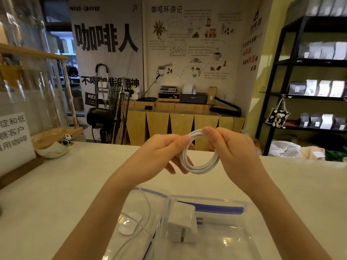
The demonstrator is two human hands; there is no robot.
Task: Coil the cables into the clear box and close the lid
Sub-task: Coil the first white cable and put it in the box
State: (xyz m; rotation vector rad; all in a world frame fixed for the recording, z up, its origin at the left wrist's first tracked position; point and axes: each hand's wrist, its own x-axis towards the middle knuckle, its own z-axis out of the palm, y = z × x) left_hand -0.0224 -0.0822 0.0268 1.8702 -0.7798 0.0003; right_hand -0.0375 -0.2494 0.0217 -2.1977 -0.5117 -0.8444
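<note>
I hold a white cable (199,168) wound into a small round coil, raised above the white counter. My left hand (163,151) pinches the coil's left side and my right hand (230,145) grips its top and right side. Below my hands stands the clear box (216,244) with a blue-edged rim; a white charger plug (183,223) lies inside it. The clear lid (142,207) with a blue seal lies beside the box on the left. On or under the lid rest a second thin white cable (148,205) and a round white puck (129,223).
A framed paper sign (14,139) and a small bowl with a panda figure (54,145) stand on the counter (56,184) at the left. Beyond the counter's far edge are a fan (112,111), wooden cabinets and black shelves (309,91) with bags.
</note>
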